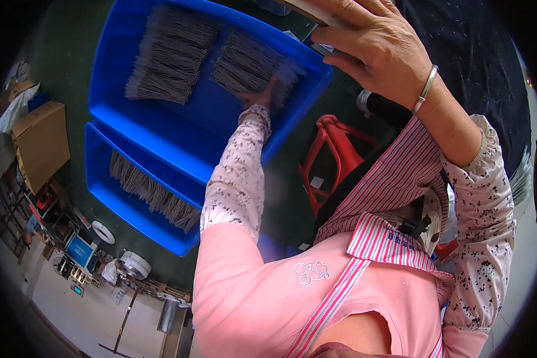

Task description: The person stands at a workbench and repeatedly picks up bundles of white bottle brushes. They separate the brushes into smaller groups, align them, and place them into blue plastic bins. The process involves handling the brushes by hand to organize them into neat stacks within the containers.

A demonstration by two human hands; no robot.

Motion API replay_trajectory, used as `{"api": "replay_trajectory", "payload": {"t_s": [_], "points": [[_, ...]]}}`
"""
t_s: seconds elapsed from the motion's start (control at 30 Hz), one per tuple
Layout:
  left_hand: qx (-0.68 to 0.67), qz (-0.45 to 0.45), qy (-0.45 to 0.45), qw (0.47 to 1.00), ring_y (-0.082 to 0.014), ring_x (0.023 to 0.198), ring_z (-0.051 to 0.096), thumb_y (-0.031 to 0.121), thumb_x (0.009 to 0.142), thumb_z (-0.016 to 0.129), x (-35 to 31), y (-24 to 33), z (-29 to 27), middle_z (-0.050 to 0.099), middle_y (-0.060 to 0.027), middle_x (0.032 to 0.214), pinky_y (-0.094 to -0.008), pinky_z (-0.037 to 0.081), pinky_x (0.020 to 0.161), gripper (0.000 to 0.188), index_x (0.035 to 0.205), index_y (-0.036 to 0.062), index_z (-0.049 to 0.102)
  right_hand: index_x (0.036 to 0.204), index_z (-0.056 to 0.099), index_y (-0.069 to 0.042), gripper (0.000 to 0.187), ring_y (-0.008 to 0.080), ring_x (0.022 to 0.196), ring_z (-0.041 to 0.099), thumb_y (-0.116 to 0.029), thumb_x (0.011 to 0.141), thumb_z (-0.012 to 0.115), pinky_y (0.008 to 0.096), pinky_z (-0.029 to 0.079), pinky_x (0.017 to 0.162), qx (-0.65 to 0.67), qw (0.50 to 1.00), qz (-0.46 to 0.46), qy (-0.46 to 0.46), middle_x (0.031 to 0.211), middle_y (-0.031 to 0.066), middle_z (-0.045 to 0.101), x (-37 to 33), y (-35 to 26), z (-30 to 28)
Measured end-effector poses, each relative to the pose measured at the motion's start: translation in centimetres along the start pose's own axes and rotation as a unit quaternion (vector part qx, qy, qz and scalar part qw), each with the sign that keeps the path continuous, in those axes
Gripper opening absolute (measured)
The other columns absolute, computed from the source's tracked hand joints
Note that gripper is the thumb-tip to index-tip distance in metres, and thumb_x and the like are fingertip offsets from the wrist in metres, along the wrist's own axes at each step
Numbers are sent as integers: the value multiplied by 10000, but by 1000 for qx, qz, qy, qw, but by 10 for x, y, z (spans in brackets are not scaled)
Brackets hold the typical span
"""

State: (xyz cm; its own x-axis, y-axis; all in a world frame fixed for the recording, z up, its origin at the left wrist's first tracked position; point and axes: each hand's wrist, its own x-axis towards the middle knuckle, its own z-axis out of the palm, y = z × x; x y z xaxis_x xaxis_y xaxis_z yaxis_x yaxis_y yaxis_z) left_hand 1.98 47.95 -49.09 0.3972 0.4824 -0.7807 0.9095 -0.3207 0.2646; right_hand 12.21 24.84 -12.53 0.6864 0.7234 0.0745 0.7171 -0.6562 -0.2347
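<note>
A bundle of thin grey bristle-like strands point(244, 62) lies in a large blue bin point(155, 125), toward 12 o'clock in the view. The person's left hand point(259, 96) reaches in from 6 o'clock and touches the bundle's lower edge, thumb and a finger apart; the other fingers are hidden, so whether it grips cannot be told. The right hand point(379, 45), at 1 o'clock, is well apart from the bundle, its fingers loosely bent by a wooden edge point(322, 12); the frame cuts it off, so its hold cannot be told. A second bundle point(176, 56) lies at 11 o'clock in the same bin. Another blue bin point(101, 182) with strands point(155, 191) sits at 9 o'clock, and a red stool point(334, 149) at 2 o'clock.
</note>
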Motion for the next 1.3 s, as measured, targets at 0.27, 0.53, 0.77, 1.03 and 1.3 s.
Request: {"api": "replay_trajectory", "payload": {"t_s": [0.27,0.53,0.77,1.03,1.3], "points": [[191,27,66,979,-336,1307,364,703,629,690,21,28,20,296,-261,1442,-379,267,1106,1301,1429,-98,49,904,707,-142,266,282,1311,367,-195,644,714,407,295,1089,26,996,-25,85,1392,28,449,-11,22,19],[131,142,55,980,-353,1259,411,660,677,677,-12,26,-22,345,-258,1411,-431,288,1077,1163,1428,-54,148,812,734,-263,150,234,1271,377,-262,676,672,440,287,1051,-49,990,-37,125,1300,-38,506,-14,24,25],[-131,157,83,975,-368,1218,452,622,718,664,-40,25,-78,387,-255,1384,-477,306,1052,1046,1426,-17,234,895,731,-278,175,211,1303,342,-258,732,672,419,287,1040,-106,991,-22,83,1336,-52,480,-9,7,28],[-393,246,33,885,-201,987,567,432,829,624,-201,71,-119,579,-85,1146,-411,398,863,563,1245,76,491,893,723,-114,370,225,1153,513,-399,659,750,379,364,988,93,986,130,-44,1138,41,619,17,8,7],[-449,375,-73,808,-149,823,598,267,867,616,-349,122,-97,632,-24,973,-334,445,777,356,1177,122,519,741,670,-128,173,210,1119,528,-300,747,654,449,285,1060,-51,956,-55,283,952,47,631,-218,18,-45]]}}
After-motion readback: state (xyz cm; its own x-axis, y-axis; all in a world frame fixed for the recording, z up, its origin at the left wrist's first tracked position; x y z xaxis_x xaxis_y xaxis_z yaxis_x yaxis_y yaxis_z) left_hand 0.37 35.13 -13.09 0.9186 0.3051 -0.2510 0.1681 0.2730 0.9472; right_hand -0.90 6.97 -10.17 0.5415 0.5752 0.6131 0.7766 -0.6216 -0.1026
